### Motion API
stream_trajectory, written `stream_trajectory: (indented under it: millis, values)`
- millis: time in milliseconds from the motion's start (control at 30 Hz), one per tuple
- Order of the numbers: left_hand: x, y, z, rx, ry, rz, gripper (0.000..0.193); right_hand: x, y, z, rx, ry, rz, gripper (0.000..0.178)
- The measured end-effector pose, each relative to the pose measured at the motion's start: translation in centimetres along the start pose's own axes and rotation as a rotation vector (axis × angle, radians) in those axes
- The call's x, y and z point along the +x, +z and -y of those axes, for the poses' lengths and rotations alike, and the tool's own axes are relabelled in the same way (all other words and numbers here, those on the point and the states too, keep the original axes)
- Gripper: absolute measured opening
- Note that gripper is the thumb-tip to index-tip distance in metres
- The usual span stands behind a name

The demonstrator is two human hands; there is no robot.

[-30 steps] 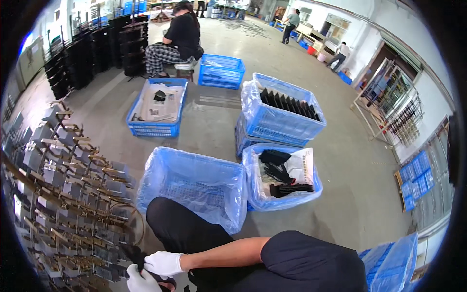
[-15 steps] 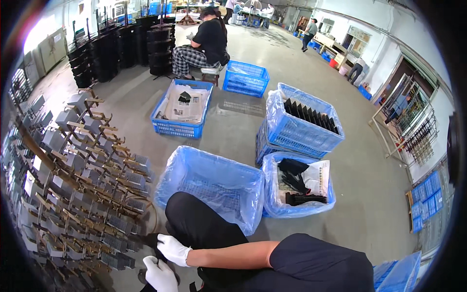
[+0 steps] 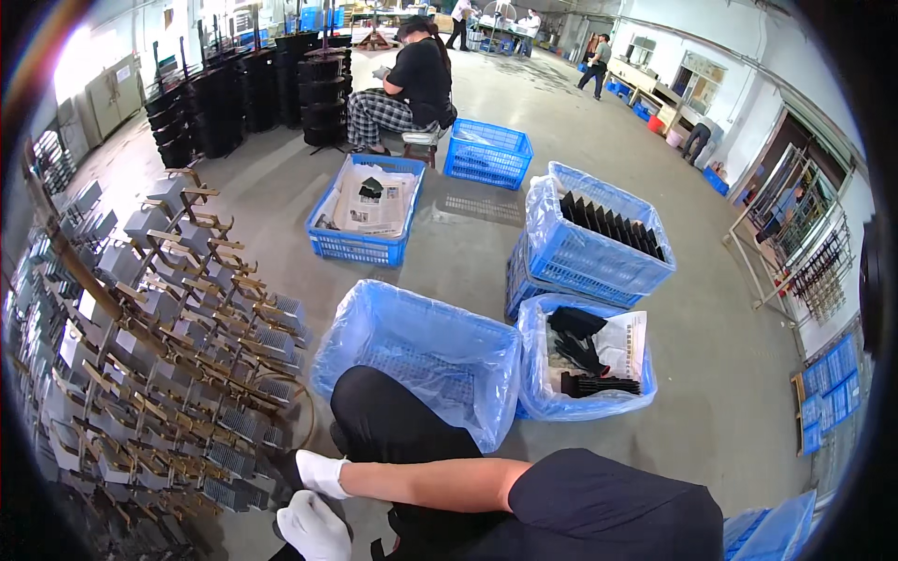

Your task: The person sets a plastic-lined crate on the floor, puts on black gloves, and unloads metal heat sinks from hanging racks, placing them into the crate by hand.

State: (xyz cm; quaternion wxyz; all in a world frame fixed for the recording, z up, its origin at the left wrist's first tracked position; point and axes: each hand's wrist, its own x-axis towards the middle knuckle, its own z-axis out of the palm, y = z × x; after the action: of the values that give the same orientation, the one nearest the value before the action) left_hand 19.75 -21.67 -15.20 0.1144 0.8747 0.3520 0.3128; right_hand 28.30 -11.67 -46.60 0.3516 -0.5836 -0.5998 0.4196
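Both my hands wear white gloves and are low at the left, beside a rack (image 3: 112, 309) hung with grey finned metal parts (image 3: 234, 425). My right hand (image 3: 323, 474) reaches across my lap, fingers closed at the edge of a dark piece (image 3: 283, 467) whose kind I cannot make out. Just below it, my left hand (image 3: 313, 526) is closed too, with its fingers curled; what it grips, if anything, is hidden. The dark piece lies between the hands and the rack's lowest parts, partly covered by the gloves.
Before my knee (image 3: 383, 407) stands a blue crate (image 3: 412, 304) lined with clear plastic. Right of it, a lined crate (image 3: 533, 397) holds black gloves and black finned parts; behind are stacked crates (image 3: 599, 266). A paper-lined crate (image 3: 360, 252) stands near a seated person (image 3: 416, 84).
The view has shifted slightly, so the scene sits further right. My right hand has turned and drawn nearer the rack's parts; my left hand stays just below it.
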Motion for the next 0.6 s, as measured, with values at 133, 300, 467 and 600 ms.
stream_trajectory:
  millis: [133,300,467,600]
  values:
    - [0.0,-2.1,1.2,-0.071,-0.14,-0.07,0.01,1.0,2.2,6.7,0.428,0.055,0.041,0.018]
    - [0.5,-5.3,1.3,0.009,-0.101,0.039,0.005,-0.6,1.9,14.1,0.945,0.166,0.048,0.018]
    - [0.5,-5.3,0.7,-0.04,-0.041,0.061,0.006,-3.8,-4.5,20.8,1.448,0.308,0.005,0.019]
    - [0.9,-5.6,0.2,-0.084,-0.08,0.084,0.006,-4.1,-9.5,23.3,1.727,0.237,0.142,0.024]
